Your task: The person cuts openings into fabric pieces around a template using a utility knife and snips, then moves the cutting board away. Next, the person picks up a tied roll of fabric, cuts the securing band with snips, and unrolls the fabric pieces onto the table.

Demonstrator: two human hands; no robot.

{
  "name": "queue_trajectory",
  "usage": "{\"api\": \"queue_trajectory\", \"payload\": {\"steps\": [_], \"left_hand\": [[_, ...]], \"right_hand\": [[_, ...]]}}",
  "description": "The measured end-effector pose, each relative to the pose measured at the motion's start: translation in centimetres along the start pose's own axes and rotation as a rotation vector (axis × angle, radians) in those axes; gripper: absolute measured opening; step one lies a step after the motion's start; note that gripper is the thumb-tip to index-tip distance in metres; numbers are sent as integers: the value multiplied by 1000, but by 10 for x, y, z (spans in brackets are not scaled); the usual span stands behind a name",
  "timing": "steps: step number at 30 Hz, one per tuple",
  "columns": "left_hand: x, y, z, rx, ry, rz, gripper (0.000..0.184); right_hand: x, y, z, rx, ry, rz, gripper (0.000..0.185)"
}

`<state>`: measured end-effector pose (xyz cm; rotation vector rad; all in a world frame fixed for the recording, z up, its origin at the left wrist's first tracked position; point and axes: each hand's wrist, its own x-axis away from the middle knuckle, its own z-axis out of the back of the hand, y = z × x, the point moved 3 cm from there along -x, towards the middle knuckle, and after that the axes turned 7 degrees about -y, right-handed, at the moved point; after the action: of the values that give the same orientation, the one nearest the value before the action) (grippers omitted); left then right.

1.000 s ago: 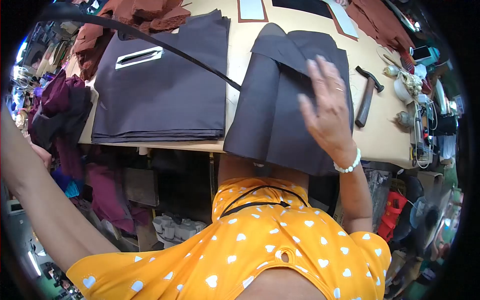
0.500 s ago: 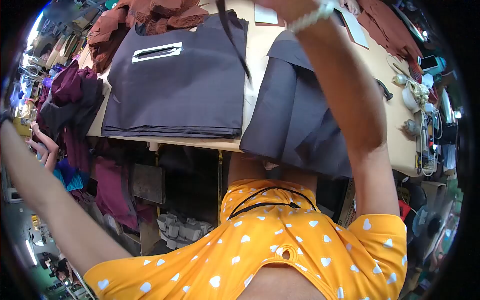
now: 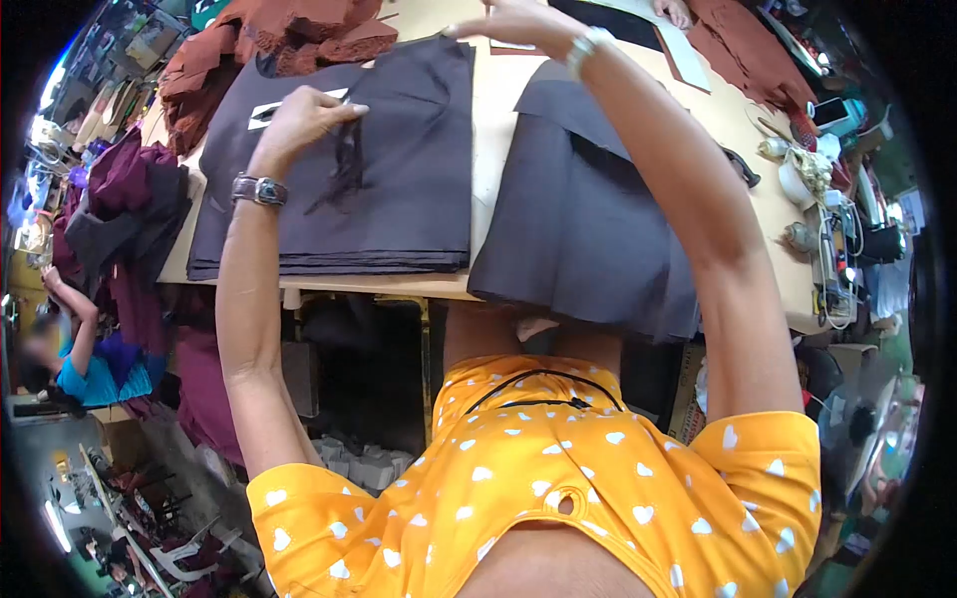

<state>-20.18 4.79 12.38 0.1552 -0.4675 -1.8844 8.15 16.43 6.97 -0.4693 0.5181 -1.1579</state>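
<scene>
My left hand (image 3: 314, 118) is closed in a pinch over the left dark stack, with a thin dark fabric strip (image 3: 349, 164) dangling from the fingertips. Beneath it lies the stack of dark fabric panels (image 3: 409, 189), layered at the front edge. A white-edged rectangular piece (image 3: 267, 115) on the stack is partly covered by my hand. My right hand (image 3: 528, 28) is at the far end of the stack, fingers apart, one fingertip at the top corner of the cloth. Another dark fabric piece (image 3: 578, 219) drapes over the table's front edge on the right.
Rust-coloured fabric (image 3: 289, 40) is heaped at the back left, and more rust cloth (image 3: 748, 55) lies at the back right. Maroon and dark cloth (image 3: 130, 199) hangs at the left. Another person's hand (image 3: 675, 12) rests at the far edge. Cords and small items (image 3: 822, 199) crowd the right side.
My left hand has swung in from the far left to above the stack and now holds a dark strip. My right hand has shifted left; the strip that hung near it is gone from there.
</scene>
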Motion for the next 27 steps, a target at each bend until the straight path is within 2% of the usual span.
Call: {"api": "queue_trajectory", "payload": {"steps": [1,2,3,4,6,7,11,13,15,17,19,20,22,25,27], "left_hand": [[1,4,9,-87,28,88,39],[2,8,15,-176,55,174,39],[5,13,18,-302,152,233,35],[2,11,16,-295,230,168,35],[-4,3,10,-278,378,39,35],[-5,15,6,-379,400,30,28],[-12,61,-28,-427,646,-296,17],[5,106,-52,-260,599,-449,16],[27,148,-87,12,405,-586,16],[62,187,-121,180,177,-674,23],[83,208,-157,139,176,-766,35],[87,213,-175,69,187,-770,45],[88,213,-192,-46,172,-723,53],[87,209,-198,-71,157,-730,57],[88,210,-198,-92,152,-731,57]], "right_hand": [[81,-46,40,-263,-71,-83,84],[116,-51,60,210,141,55,61],[166,-77,73,247,127,-55,78],[192,-45,69,262,264,37,76],[252,-34,69,230,289,-184,70],[279,-23,62,204,344,-224,68],[352,-13,29,152,410,-553,73],[372,-16,24,87,418,-716,77],[382,-27,28,-21,370,-908,79],[389,-25,26,-12,346,-925,81],[394,-22,24,48,356,-919,82],[393,-22,21,101,375,-903,82],[390,-21,17,190,426,-879,83],[387,-18,12,328,525,-822,83],[389,-18,19,114,425,-903,82]]}}
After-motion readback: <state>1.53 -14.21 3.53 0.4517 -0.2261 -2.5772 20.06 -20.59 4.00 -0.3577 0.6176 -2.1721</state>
